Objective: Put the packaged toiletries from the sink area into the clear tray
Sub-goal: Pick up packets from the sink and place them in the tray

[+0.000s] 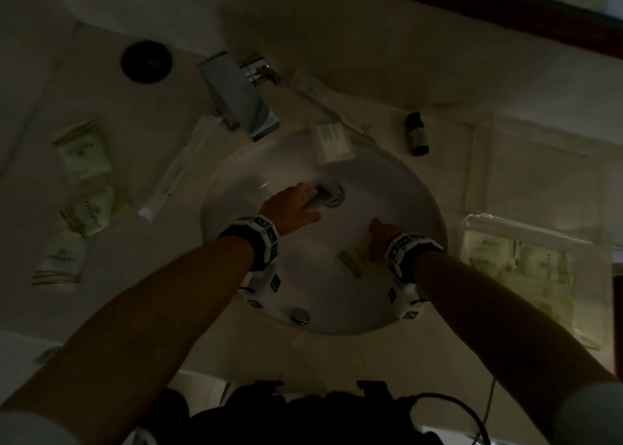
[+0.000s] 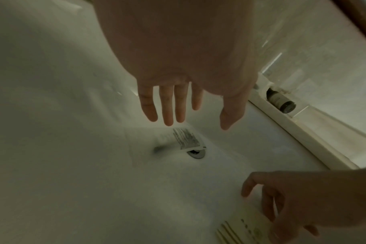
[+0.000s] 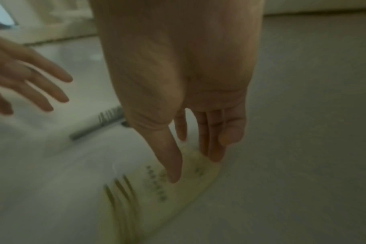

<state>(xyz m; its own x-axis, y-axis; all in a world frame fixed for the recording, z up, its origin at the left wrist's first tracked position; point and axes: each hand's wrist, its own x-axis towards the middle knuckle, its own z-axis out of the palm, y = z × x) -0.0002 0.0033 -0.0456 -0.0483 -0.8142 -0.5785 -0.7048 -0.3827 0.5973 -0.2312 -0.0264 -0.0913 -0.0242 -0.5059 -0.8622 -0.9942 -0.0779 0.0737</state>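
In the white sink basin [image 1: 397, 188] a clear-wrapped dark comb [image 1: 322, 193] [image 2: 186, 138] lies beside the drain [image 2: 195, 152]. My left hand [image 1: 310, 201] [image 2: 196, 125] hovers just over it, fingers straight, holding nothing. A cream packet with green stripes [image 1: 350, 262] [image 3: 157, 186] lies on the basin's near slope. My right hand [image 1: 377, 242] [image 3: 192, 165] reaches down onto it, thumb and fingertips at the packet, fingers straight. The clear tray [image 1: 526, 235] stands on the counter at the right with cream packets inside.
Several cream packets [image 1: 84, 151] and a long wrapped toothbrush [image 1: 175, 171] lie on the left counter. Behind the basin are a chrome faucet [image 1: 239, 94], another wrapped stick [image 1: 320, 97] and a white packet [image 1: 332, 142]. A small dark bottle [image 1: 417, 134] lies right of them.
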